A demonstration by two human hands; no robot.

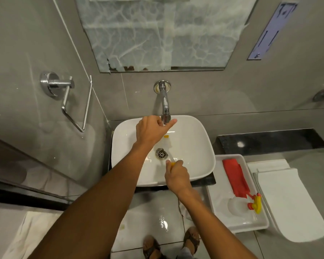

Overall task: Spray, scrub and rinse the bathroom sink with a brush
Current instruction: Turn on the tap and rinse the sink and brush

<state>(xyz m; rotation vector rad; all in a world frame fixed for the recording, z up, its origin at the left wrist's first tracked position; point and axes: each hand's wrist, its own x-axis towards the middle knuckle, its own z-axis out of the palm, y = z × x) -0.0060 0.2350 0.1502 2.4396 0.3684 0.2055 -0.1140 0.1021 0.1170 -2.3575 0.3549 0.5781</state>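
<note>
A white basin stands on a dark counter, with a metal drain in its middle. A chrome tap comes out of the wall above it. My left hand reaches up to the tap's spout, fingers curled at its tip, thumb out to the right. My right hand sits over the basin's near rim, shut on a brush with a white and yellow handle; the brush is blurred and points up into the bowl.
A white tray to the right holds a red cloth and a spray bottle with a red-and-yellow trigger. A white toilet stands further right. A chrome towel holder sticks out from the left wall. The floor tiles are wet.
</note>
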